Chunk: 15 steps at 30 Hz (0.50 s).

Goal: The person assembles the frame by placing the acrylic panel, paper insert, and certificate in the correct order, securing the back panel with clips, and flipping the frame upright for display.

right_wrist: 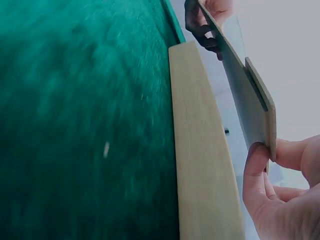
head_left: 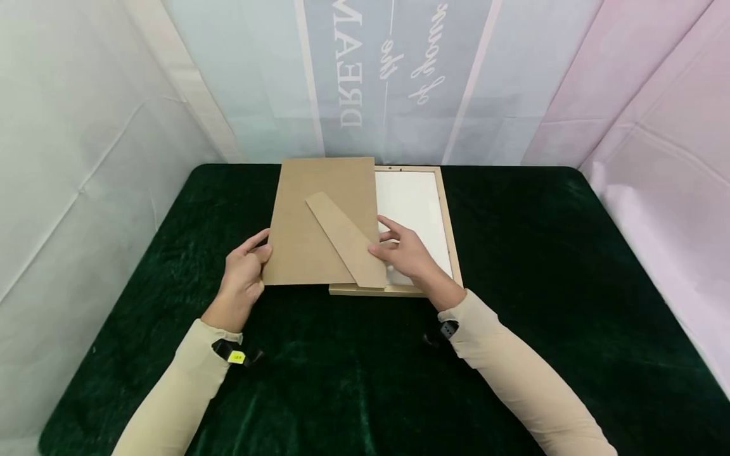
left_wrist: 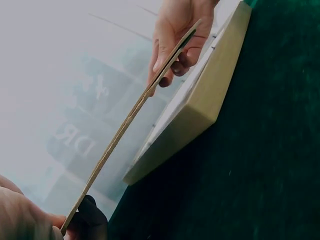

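Note:
A brown backing board (head_left: 296,234) with a slanted stand leg (head_left: 339,234) on its upper face is held above the table. My left hand (head_left: 242,272) grips its left edge, thumb on top. At the right edge my right hand (head_left: 407,250) pinches the board and the lower end of the leg; the right wrist view shows fingertips (right_wrist: 257,155) under it. Beneath and to the right lies a light wooden picture frame (head_left: 447,221) with a white sheet (head_left: 413,196) inside. The board hides the frame's left part. In the left wrist view, a gap separates board and frame.
Dark green velvet cloth (head_left: 530,253) covers the table. Behind it hangs a pale blue curtain (head_left: 262,76) with lettering, and white and pink hangings stand at the sides. Each wrist carries a dark band, the left one with a yellow patch (head_left: 236,357).

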{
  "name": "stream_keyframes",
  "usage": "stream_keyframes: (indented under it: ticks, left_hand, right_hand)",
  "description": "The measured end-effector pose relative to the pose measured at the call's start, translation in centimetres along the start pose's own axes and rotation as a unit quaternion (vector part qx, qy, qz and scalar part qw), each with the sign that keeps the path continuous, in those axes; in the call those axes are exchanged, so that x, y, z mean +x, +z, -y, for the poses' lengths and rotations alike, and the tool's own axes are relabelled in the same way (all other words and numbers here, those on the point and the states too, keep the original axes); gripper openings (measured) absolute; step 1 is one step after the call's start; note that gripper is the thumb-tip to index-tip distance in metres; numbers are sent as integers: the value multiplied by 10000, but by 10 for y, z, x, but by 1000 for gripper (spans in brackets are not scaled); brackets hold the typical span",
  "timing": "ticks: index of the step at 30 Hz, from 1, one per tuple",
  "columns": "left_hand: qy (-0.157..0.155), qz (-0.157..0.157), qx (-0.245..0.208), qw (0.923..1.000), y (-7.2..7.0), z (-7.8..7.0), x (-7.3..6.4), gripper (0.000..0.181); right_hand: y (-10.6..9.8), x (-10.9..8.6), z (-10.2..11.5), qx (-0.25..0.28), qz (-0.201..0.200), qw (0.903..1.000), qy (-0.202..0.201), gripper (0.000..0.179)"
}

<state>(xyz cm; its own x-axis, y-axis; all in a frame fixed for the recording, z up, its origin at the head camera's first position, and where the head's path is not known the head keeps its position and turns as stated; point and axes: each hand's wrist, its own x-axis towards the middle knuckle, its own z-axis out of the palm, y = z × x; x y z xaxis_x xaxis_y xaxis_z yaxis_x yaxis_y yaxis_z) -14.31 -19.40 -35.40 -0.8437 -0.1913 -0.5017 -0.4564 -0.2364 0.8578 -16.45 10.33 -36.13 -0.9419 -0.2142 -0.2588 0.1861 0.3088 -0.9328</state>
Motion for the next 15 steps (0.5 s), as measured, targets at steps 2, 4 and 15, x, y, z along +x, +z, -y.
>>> stream_keyframes:
  ticks: [2,4,15]
  left_hand:
    - [0,66,73,10000,7,1,-1,44]
    - [24,129,119,9998,13,2,0,44]
    - [268,712,695,9947,39,11,0,44]
  right_hand:
    - [-7,-3,-2,-43,-29,10000,30,74]
    - [-14,-6,-4,-76,-65,9999,60,74]
    - [-52,-23,-17,-319,-160,9992,167,74]
